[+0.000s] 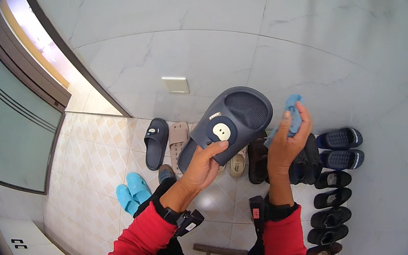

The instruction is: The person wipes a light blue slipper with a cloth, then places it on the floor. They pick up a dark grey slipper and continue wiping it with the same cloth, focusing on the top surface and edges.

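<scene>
My left hand [202, 165] grips a dark navy slide slipper [251, 145] by its strap, thumb beside a round badge with a cream cartoon face. The slipper is held up at a tilt, its open toe toward the wall. To its right, my right hand [289, 140] pinches a crumpled blue cloth [294, 106] between thumb and fingers, apart from the slipper. A similar dark slipper [156, 144] with a small badge lies on the floor to the left, beside a pinkish-beige slipper [178, 139].
Several pairs of dark shoes [333, 198] line the right wall. A beige shoe [238, 165] and brown shoe [257, 164] stand behind my hands. Light-blue clogs [138, 187] sit at left on the tiled floor [90, 163]. A wooden stool [220, 250] is between my legs; a glass-panelled door [15, 120] is far left.
</scene>
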`<state>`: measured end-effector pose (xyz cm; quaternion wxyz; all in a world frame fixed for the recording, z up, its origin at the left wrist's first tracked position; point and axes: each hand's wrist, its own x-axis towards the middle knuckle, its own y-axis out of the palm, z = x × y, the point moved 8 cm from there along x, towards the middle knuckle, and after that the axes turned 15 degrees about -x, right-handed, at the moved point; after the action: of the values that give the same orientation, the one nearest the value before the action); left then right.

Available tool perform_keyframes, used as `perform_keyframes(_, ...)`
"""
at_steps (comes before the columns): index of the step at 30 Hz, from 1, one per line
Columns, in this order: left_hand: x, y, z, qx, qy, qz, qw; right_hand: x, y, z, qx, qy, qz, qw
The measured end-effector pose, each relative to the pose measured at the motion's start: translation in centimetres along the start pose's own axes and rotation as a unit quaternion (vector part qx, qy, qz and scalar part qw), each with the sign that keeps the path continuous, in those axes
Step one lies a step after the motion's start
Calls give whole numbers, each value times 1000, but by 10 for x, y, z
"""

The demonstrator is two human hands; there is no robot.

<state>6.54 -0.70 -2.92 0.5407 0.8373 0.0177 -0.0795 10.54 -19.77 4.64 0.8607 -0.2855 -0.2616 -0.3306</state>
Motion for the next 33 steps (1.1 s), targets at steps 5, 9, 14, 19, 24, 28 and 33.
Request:
perform_keyframes(5,-1,2,7,99,-2,-1,995,-5,-4,31,-9,-148,48,988)
perform_keyframes(9,-6,-1,15,181,-17,8,983,-12,6,46,-88,-237,110,961)
perform_keyframes(14,-9,-7,18,257,-46,7,965,-4,7,32,-50,-191,116,973)
perform_keyframes(19,-11,1,19,264,-28,32,964,4,5,15,-33,-105,105,988)
perform_keyframes(24,-10,9,17,314,0,45,948,3,-3,-15,119,140,81,980)
perform_keyframes(28,-12,9,22,390,-13,51,919,-9,2,47,48,-251,144,956)
perform_keyframes(33,-12,9,29,413,-15,69,908,-4,7,38,-56,-225,126,965)
